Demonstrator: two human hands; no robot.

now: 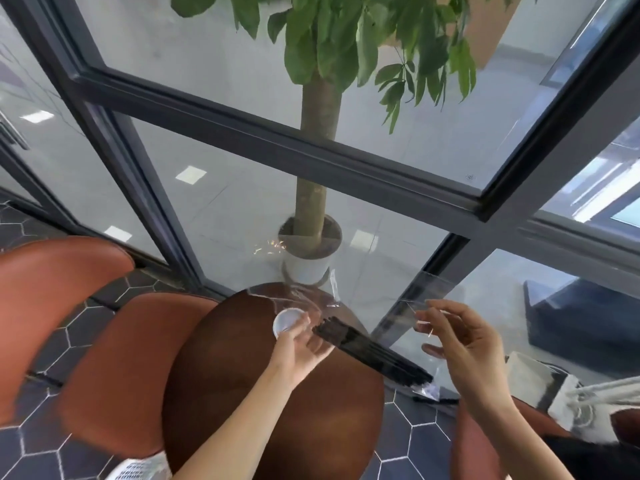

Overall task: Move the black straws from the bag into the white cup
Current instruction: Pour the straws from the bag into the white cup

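A bundle of black straws (374, 355) points right, out past the edge of the round brown table (242, 393). My left hand (304, 344) grips the bundle's left end, palm up. Its thumb rests next to the small white cup (285, 322), which stands upright on the table's far side. My right hand (464, 344) is raised to the right of the table and pinches a clear plastic bag (420, 297) that hangs in the air, apart from the straws. A scrap of clear wrap (429, 389) clings to the bundle's right end.
More clear plastic (311, 296) lies crumpled on the table behind the cup. A potted tree (310, 258) stands just beyond, against a glass wall. Brown chairs (114, 372) sit to the left. A white woven bag (561, 393) rests on a seat at right.
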